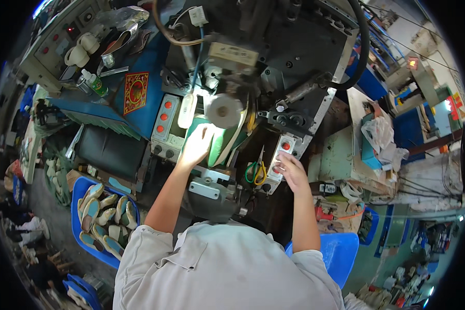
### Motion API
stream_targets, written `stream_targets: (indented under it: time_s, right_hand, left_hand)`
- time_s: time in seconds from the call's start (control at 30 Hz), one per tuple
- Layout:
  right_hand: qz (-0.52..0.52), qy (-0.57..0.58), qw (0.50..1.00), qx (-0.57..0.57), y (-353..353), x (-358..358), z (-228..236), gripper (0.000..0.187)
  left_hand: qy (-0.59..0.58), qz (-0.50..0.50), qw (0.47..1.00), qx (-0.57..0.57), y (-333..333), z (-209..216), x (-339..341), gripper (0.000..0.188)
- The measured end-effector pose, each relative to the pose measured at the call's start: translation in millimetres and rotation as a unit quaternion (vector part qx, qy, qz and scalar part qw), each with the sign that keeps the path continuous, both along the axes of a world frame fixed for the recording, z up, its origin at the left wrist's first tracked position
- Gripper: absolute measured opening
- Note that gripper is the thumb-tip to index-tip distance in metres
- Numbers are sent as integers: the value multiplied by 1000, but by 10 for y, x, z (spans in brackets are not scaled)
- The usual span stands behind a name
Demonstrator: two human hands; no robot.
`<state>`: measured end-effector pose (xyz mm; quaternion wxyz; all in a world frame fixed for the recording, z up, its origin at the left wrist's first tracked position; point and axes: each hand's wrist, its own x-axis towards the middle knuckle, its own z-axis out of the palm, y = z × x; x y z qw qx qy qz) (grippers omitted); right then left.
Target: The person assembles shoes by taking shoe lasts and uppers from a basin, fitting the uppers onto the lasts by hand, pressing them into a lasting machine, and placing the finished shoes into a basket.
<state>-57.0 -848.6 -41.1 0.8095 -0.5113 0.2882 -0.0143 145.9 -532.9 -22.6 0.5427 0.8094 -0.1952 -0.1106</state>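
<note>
My left hand (197, 146), brightly lit, grips the near left edge of a green shoe piece (219, 150) in the machine. Just above that piece sits a round grey machine head (224, 110). A white lamp (187, 110) shines down beside my fingers. Over a narrow control box (275, 177) with red buttons is my right hand (293, 173), its fingers loosely bent and holding nothing. Whether a fingertip touches a button, I cannot tell. Scissors (256, 172) with green and yellow handles lie between my hands, just left of that box.
A blue tub (77, 219) of several pale shoes stands at lower left. Another blue tub (341, 256) is by my right elbow. A second button panel (165, 120) flanks the machine's left side. A thick black hose (366, 46) curves over the right side.
</note>
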Motion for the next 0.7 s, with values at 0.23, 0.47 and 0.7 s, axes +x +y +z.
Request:
stream_targets:
  time_s: [0.23, 0.47, 0.7]
  right_hand:
    - [-99, -7, 994, -35, -1549, 54, -520, 25]
    - [-135, 2, 954, -266, -2686, 987, -842, 46]
    - [-41, 33, 772, -633, -3392, 1895, -740, 87]
  left_hand:
    - [-182, 129, 961, 165, -364, 613, -757, 77]
    - [-232, 192, 938, 174, -744, 510, -824, 80]
    - [-218, 245, 926, 188, -760, 567, -896, 93]
